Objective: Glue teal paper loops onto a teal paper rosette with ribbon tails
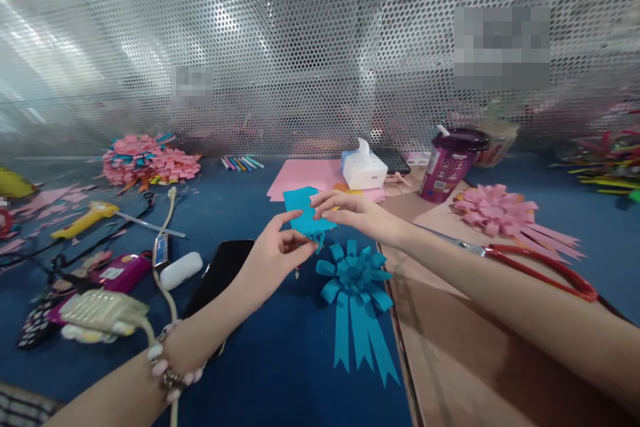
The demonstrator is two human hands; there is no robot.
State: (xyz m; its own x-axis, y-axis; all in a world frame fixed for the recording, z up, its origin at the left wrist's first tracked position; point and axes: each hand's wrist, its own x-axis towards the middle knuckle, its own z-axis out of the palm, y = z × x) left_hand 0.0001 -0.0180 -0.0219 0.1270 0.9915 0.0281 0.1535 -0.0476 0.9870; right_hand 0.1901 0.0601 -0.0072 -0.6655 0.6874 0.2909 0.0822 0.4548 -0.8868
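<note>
A piece of blue paper (299,203) is held up between my two hands over the dark blue table. My left hand (273,253) grips its lower left side, fingers on the face and thumb near the bottom edge, where thin blue curls hang. Across the paper's right side lie the fingers of my right hand (353,210); its thumb side is partly hidden. Just below my hands rests a blue paper rosette (354,273) with looped petals and several notched tails.
Pink paper sheets (295,175), a tissue box (364,168) and a purple cup (450,163) stand behind. Right: a pink rosette (495,208), red-handled scissors (545,267). Left: a black phone (225,273), white case (181,271), yellow glue gun (87,219), cables, pink paper flowers (150,160).
</note>
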